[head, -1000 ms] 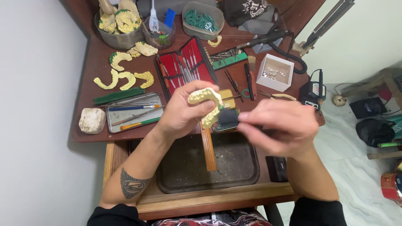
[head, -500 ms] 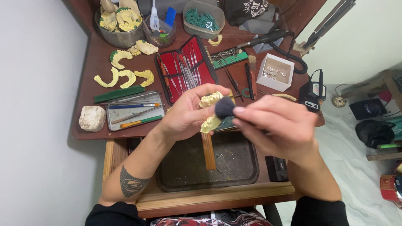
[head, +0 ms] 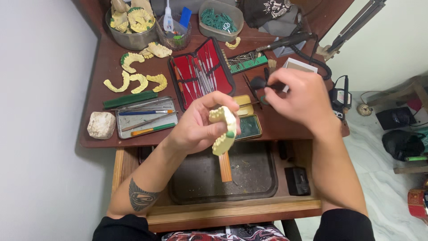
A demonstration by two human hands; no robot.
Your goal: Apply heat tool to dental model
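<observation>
My left hand (head: pixel 196 127) holds a pale yellow dental cast (head: pixel 224 129) upright over the pull-out tray, thumb and fingers wrapped around its arch; a small green spot shows on its edge. My right hand (head: pixel 298 100) is off to the right above the desk, pinching the handle of a small black brush (head: pixel 258 82) whose dark bristle head points left. The brush is apart from the cast, near the red instrument case (head: pixel 200 73).
Loose yellow casts (head: pixel 136 80) lie at left beside a metal bowl (head: pixel 129 27) of more casts. A metal tool tray (head: pixel 147 118), a white stone lump (head: pixel 101 125), a small open tin (head: pixel 249 125), a dark pull-out tray (head: pixel 254 178) and a wooden peg (head: pixel 225 166) surround the hands.
My right hand has lifted the brush off the cast and moved it up and to the right. My left hand has turned the cast more upright.
</observation>
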